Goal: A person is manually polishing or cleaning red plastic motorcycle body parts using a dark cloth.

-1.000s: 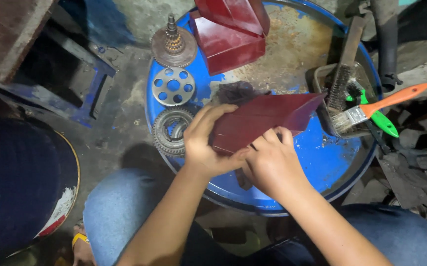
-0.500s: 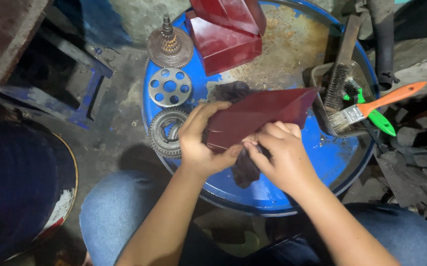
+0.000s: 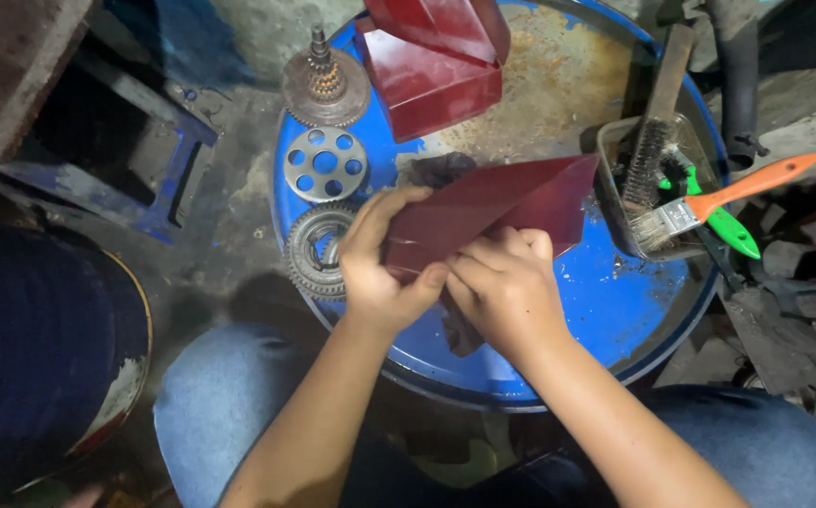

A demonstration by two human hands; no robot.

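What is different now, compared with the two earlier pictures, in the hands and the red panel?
Little changed. The right hand, with a dark cloth under it, shifted slightly along the dark red panel, and its fingers curled tighter. The left hand still grips the panel's left end. The gears, brushes and blue drum top stayed as they were.

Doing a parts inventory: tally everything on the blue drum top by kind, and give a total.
Dark red sheet-metal panels: 2, one held in both hands, one at the rim
Round metal gear parts: 3, toothed ring, holed disc, rusty stepped gear
Brushes in the clear tray: 2, orange-handled paintbrush, wooden wire brush
Clear plastic tray: 1
Total: 8
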